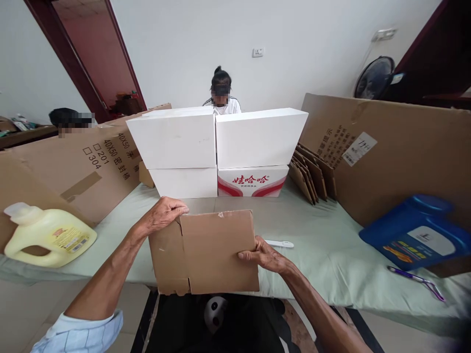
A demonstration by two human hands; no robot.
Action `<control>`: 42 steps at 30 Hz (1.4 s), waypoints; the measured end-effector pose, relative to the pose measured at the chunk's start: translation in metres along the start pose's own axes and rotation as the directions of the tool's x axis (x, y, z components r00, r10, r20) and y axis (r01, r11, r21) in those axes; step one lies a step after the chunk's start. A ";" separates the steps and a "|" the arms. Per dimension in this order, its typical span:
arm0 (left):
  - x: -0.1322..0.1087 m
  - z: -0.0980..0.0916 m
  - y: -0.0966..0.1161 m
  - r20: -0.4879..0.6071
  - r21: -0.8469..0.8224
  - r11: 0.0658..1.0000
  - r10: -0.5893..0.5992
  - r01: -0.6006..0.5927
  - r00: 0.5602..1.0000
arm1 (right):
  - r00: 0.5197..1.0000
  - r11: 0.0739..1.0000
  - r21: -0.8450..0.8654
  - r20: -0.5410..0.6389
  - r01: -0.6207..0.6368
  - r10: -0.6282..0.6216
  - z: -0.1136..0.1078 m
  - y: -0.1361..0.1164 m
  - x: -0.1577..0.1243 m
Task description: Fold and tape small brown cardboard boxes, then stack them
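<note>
A folded flat piece of brown cardboard (pixel 219 250) is held upright at the near edge of the table, in the middle of the head view. My left hand (pixel 164 214) grips its top left corner with the fingers closed. On its right edge, my right hand (pixel 264 254) is closed with the thumb on the near face and the fingers behind. A slit shows near the top left and another at the bottom. Just beyond my right hand, a white knife-like tool (pixel 281 243) lies on the green cloth (pixel 312 250).
Stacked white boxes (pixel 171 142) stand behind, one with red print (pixel 253 181). Folded cardboard pieces (pixel 312 174) lean at right. Large cardboard sheets flank both sides. A yellow jug (pixel 55 238) is left; a blue bottle (pixel 415 233) and purple peeler (pixel 415 279) are right. Two people are beyond.
</note>
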State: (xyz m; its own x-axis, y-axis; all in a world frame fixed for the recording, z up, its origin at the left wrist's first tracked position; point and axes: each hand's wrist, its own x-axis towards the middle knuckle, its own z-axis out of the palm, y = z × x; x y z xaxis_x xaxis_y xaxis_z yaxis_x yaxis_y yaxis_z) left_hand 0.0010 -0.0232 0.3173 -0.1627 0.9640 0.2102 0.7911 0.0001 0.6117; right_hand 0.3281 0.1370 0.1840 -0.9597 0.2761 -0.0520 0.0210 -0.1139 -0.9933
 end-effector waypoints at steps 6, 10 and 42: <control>-0.014 -0.012 -0.007 0.019 -0.037 0.998 -0.055 0.055 0.998 | 1.000 1.000 0.026 0.013 -0.005 0.004 0.004 0.007 -0.007; -0.021 -0.012 -0.004 0.170 -0.065 0.991 -0.105 0.117 0.980 | 0.999 0.998 0.064 0.026 -0.026 0.024 0.011 0.008 -0.008; -0.014 0.051 0.002 -0.048 0.046 0.914 0.405 -0.403 0.913 | 0.992 0.983 0.176 0.123 -0.041 0.020 0.063 0.022 0.011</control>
State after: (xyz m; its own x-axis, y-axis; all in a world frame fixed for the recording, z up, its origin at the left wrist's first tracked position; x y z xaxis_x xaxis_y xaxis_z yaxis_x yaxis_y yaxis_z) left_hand 0.0344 -0.0231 0.2766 0.1440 0.8674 0.4762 0.8159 -0.3764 0.4390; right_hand 0.3007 0.0776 0.1684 -0.9863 0.1545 -0.0585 0.0110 -0.2917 -0.9564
